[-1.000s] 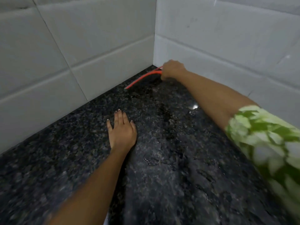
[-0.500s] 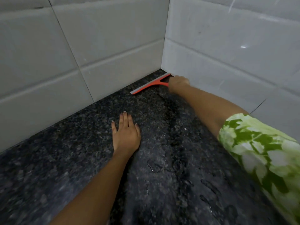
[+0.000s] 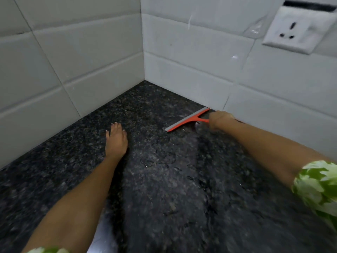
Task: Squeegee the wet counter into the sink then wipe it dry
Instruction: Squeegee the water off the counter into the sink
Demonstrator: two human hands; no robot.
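White wall tiles (image 3: 76,57) are meeting in the corner, and a white power socket (image 3: 295,30) is sitting high on the right-hand wall, with water streaks (image 3: 254,29) glistening just beside it.

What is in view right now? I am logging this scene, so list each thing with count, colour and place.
squeegee: one, orange with grey blade, on the counter by the right wall
counter: one, black speckled stone, wet patches, fills the lower frame
tiled walls: two, pale grey, meeting at a corner behind the counter
wall socket: one, white, upper right wall
left hand: one, flat on the counter, fingers straight
right hand: one, grips the squeegee handle
sleeve: green and white print, right arm at the right edge
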